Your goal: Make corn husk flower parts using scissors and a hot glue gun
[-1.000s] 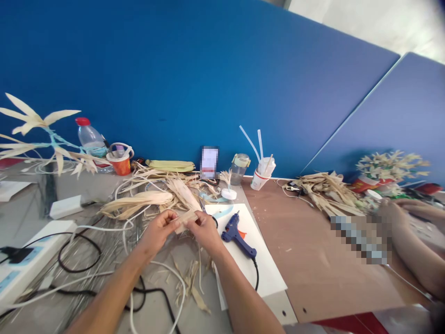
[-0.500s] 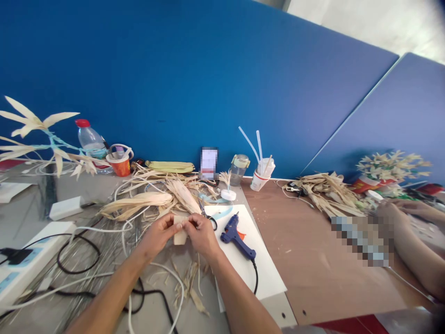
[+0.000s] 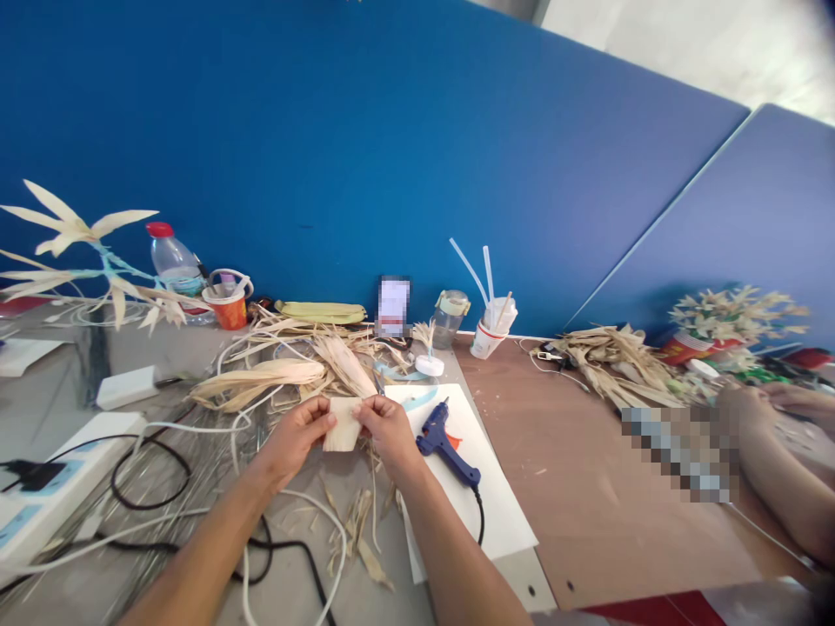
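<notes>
Between my hands is a flat, pale piece of corn husk (image 3: 342, 426), roughly rectangular. My left hand (image 3: 301, 435) pinches its left edge between thumb and finger. On the opposite edge, my right hand (image 3: 386, 426) pinches it the same way. Dry corn husks (image 3: 261, 380) lie in a heap just beyond my hands. To the right, a blue glue gun (image 3: 447, 445) rests on a white sheet (image 3: 502, 513). The scissors (image 3: 380, 379) are mostly hidden behind my right hand.
A white power strip (image 3: 97, 435) and tangled cables occupy the left side. Along the blue partition (image 3: 391, 130) stand a bottle (image 3: 170, 261), a red cup (image 3: 226, 309), a phone (image 3: 393, 306), a jar (image 3: 449, 320) and a cup with glue sticks (image 3: 490, 337). Another person's arm (image 3: 776, 461) is at far right.
My hands have moved apart, from the middle of the husk piece to its side edges. More of its flat face now shows between them.
</notes>
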{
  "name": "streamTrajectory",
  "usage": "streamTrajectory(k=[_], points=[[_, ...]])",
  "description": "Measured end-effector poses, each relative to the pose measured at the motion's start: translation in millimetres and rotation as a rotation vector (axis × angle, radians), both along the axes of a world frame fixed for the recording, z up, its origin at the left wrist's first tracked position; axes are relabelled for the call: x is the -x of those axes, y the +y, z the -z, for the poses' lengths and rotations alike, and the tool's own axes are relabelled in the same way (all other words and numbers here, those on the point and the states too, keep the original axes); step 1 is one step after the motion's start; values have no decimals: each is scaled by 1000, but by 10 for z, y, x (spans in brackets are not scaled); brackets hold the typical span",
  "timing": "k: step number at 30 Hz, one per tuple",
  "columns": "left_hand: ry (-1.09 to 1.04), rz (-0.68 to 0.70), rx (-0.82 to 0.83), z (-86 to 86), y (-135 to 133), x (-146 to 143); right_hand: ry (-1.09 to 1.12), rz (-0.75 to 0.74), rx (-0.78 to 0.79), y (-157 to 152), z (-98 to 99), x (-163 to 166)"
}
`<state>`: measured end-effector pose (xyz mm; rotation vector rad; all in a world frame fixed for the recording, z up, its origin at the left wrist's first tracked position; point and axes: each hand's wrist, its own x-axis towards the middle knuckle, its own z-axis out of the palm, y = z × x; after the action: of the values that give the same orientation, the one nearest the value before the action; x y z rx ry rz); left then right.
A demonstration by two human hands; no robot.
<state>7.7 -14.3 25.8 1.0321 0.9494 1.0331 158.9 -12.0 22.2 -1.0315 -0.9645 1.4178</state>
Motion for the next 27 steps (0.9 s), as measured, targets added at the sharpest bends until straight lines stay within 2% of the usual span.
streamTrajectory(k=[13,18,20,23,27], points=[[93,-110,-36,30,28,-20,-37,68,-21,20,-11,-38],[69,-313,-67,60,129,86,-6,274,-77,78,-87,-214],[62,-330,-76,81,162,121,-33,335,-90,103,-100,-271],[89,-329,-78,107,175,130,-170,343,-99,119,-94,-308],[141,-320,-113,125,163,109,-587,352,-165,111,-82,-329]])
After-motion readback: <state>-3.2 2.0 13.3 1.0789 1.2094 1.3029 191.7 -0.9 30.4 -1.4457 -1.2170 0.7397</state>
